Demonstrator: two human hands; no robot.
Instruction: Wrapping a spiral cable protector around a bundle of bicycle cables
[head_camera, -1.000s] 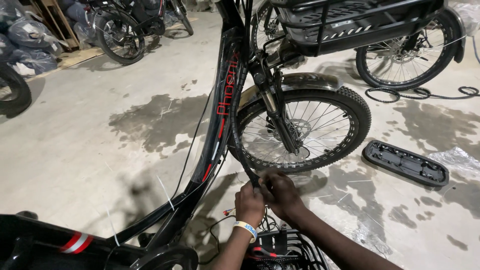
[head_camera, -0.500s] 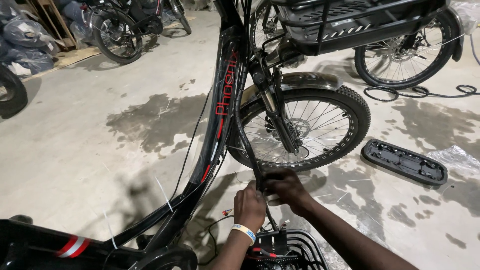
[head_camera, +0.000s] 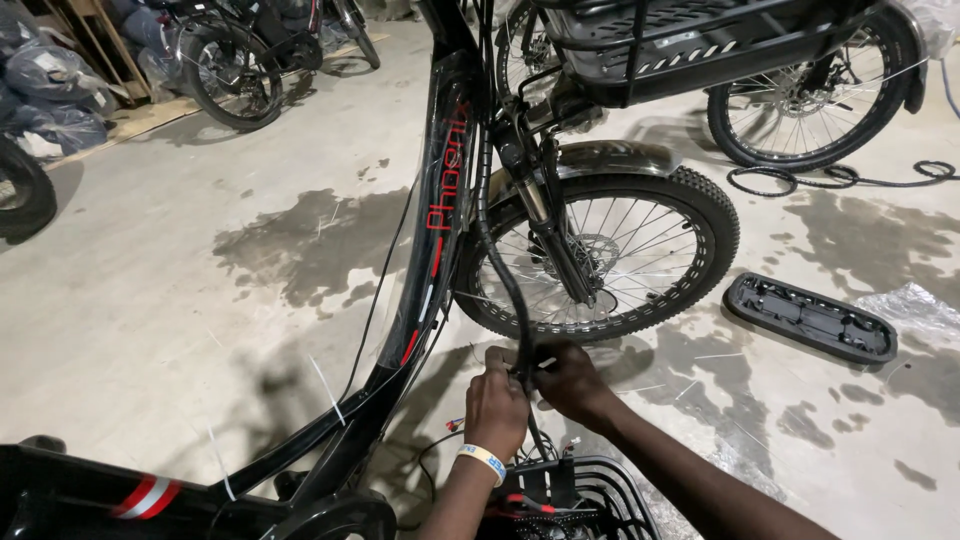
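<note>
A black electric bicycle stands before me, its curved down tube (head_camera: 435, 250) running from the top centre to the lower left. A thick black cable bundle (head_camera: 497, 262) hangs beside the tube, down toward a black open box (head_camera: 590, 500) with red and black wires. My left hand (head_camera: 497, 408) and my right hand (head_camera: 568, 380) both pinch this bundle just below the front wheel (head_camera: 600, 255), fingers closed around it. A white and blue band sits on my left wrist.
A black oblong plastic cover (head_camera: 808, 318) lies on the concrete floor at the right, near crumpled clear plastic. Another bicycle's wheel (head_camera: 812, 95) and a coiled cable stand behind. More bikes and wrapped bundles sit at the back left. Cut white zip-tie ends and damp patches dot the floor.
Both hands have stayed on the cable bundle, shifting a little along it. My view has moved slightly; the bicycle has not moved.
</note>
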